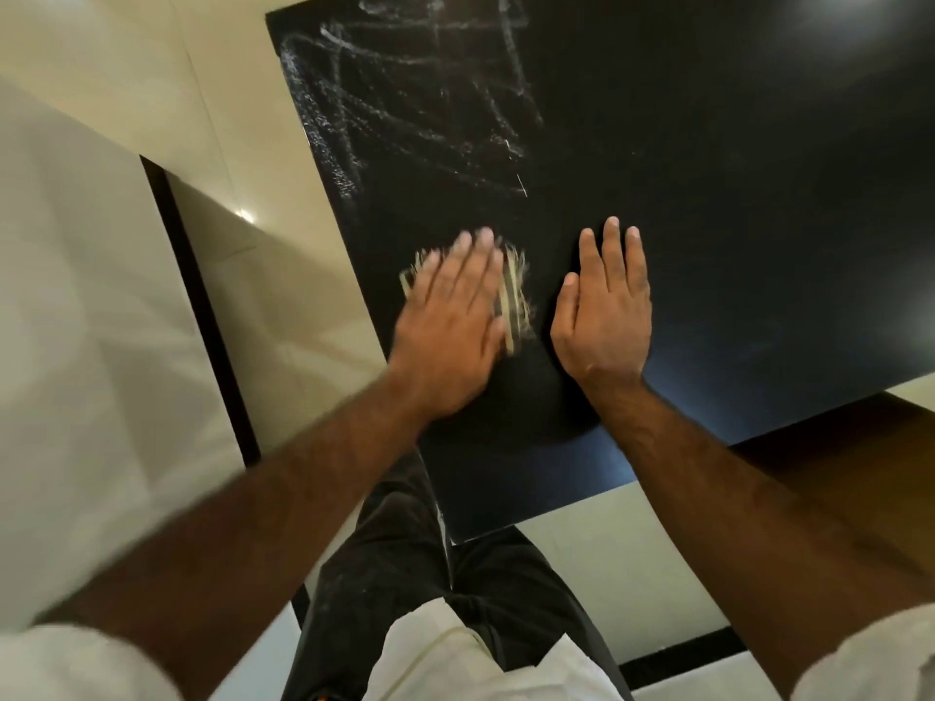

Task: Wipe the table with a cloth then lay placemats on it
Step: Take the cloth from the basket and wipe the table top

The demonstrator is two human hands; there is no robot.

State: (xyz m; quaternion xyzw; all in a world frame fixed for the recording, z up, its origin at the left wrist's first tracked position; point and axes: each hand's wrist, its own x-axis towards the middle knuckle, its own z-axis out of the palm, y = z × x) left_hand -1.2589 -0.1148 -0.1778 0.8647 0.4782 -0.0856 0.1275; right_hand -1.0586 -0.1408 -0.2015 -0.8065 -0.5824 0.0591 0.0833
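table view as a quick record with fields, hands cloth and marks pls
view: head camera, looking down
table: dark, glossy top
streaks: white smears on the far left part of the table, not yet wiped
cloth: pale, striped, fringed; lies flat near the table's left edge
left hand: fingers straight, pressing on the cloth; blurred
right hand: flat on the bare table, right of the cloth, not on it
stage: wiping
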